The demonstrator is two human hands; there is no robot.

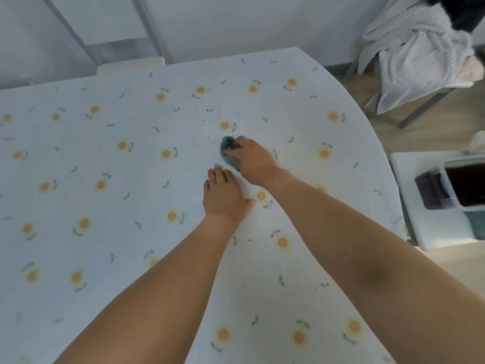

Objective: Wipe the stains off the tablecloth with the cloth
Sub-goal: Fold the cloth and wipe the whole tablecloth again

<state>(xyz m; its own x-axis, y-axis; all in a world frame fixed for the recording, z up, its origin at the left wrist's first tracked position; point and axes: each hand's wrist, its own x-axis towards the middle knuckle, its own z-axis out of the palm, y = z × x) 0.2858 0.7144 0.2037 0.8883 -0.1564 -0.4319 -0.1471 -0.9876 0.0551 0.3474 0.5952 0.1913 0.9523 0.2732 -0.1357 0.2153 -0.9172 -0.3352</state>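
Two bare forearms reach over a pale blue tablecloth (pixel 105 143) printed with orange flowers. The left hand (pixel 223 195) lies flat, fingers straight, pressing the fabric. Just beyond it, the right hand (pixel 252 158) grips a bunched blue-grey cloth (pixel 228 151), partly hidden beneath its fingers. Small dark specks (pixel 202 102) dot the fabric farther off. A white striped garment (pixel 414 53) drapes a chair at far right.

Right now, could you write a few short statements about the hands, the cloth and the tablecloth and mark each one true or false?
1. The right hand grips the cloth. True.
2. The left hand holds a spray bottle. False: it rests flat on the tablecloth, holding nothing.
3. The cloth is bright red. False: it is dark blue-grey.
4. Small dark specks lie beyond the cloth. True.
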